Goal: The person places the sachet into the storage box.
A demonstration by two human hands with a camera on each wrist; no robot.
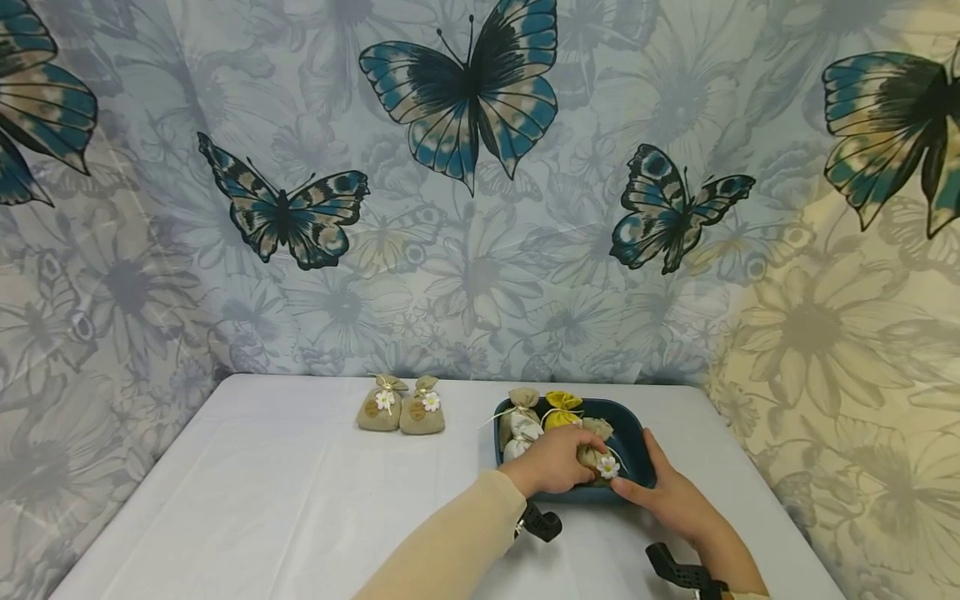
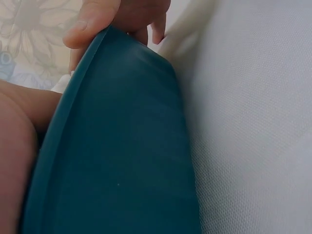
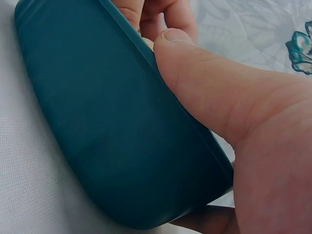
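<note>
A dark teal tray (image 1: pixel 633 437) with raised walls holds several small tied cloth pouches. Reaching over its front rim, my left hand (image 1: pixel 555 458) holds a beige pouch (image 1: pixel 590 457) with a white daisy (image 1: pixel 607 467), thumb and fingers around it inside the tray. My right hand (image 1: pixel 671 492) grips the tray's front right corner, its thumb (image 3: pixel 195 73) over the rim and its fingers along the right side. Left of the held pouch are a white pouch (image 1: pixel 525 427), a yellow pouch (image 1: pixel 562 408) and a beige pouch (image 1: pixel 522 397), partly covered by my left hand and one another.
Two beige pouches with daisies, a left one (image 1: pixel 378 410) and a right one (image 1: pixel 423 412), stand side by side at the back of the white-covered table (image 1: pixel 247 500). Behind the table hangs a butterfly-patterned cloth (image 1: pixel 480 275).
</note>
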